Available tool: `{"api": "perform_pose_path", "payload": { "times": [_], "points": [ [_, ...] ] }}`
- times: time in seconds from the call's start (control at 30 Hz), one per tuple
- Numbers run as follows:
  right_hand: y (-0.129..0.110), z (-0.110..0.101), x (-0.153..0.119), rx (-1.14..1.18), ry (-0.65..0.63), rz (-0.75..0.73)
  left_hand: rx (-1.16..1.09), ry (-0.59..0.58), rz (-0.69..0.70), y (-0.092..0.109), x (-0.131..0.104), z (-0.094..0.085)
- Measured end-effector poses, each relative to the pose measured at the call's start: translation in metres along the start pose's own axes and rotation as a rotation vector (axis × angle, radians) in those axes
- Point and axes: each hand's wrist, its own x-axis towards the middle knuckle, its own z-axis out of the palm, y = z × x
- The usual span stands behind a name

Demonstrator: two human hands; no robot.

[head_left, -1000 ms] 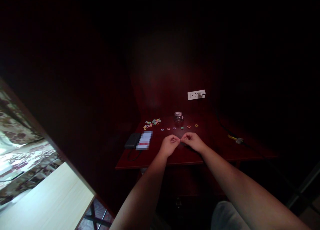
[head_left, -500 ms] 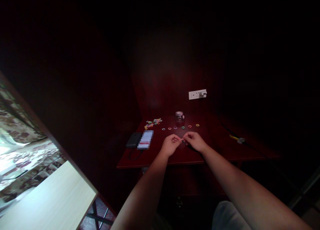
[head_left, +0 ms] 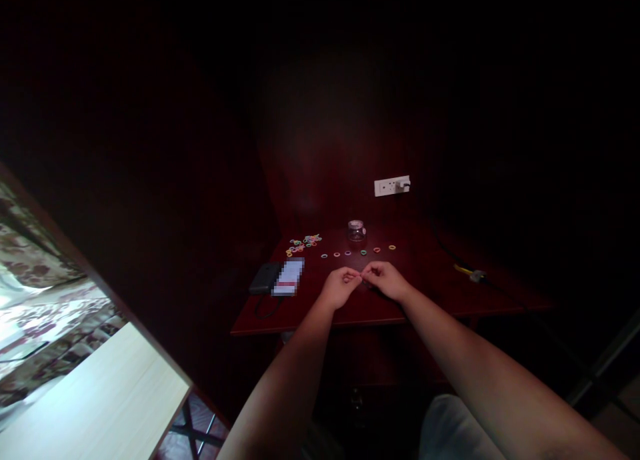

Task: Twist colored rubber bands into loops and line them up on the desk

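My left hand [head_left: 341,287] and my right hand [head_left: 385,279] meet fingertip to fingertip above the front of the dark red desk [head_left: 425,293]. Both are closed in a pinch; whatever lies between the fingers is too small to make out. Just beyond them runs a spaced row of small coloured rings, among them a green ring [head_left: 363,253], a red ring [head_left: 377,250] and a yellow ring [head_left: 393,247]. A clear jar [head_left: 356,232] stands behind the row. To the left lies a loose pile of coloured rings [head_left: 305,243].
A phone [head_left: 289,277] with a blurred screen lies beside a black box [head_left: 265,279] and a looped cable at the desk's left. A white socket [head_left: 392,186] is on the back wall. A yellow-tipped cable [head_left: 470,273] lies at right. A pale table [head_left: 100,400] stands lower left.
The view has shifted slightly, so everything sits a little further left and up. My fingertips have come closer together, and the pinkish piece seen between them earlier is now barely visible.
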Motion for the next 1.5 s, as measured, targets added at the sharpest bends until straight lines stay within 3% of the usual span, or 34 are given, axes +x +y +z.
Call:
{"api": "perform_pose_path", "payload": {
  "times": [0.37,0.93,1.2,1.5],
  "points": [
    [0.001,0.000,0.000,-0.055,-0.042,-0.044,0.046,0.053,-0.022,0.004,-0.001,-0.001],
    [0.003,0.006,-0.002,-0.187,0.043,-0.057,-0.010,0.005,-0.023,0.010,-0.004,0.001],
    [0.003,0.004,0.000,-0.111,-0.022,-0.092,-0.057,0.021,-0.036,0.012,-0.004,0.002],
    [0.003,0.003,-0.002,-0.144,0.000,-0.060,-0.088,0.002,-0.021,0.007,-0.003,0.001]
  ]
}}
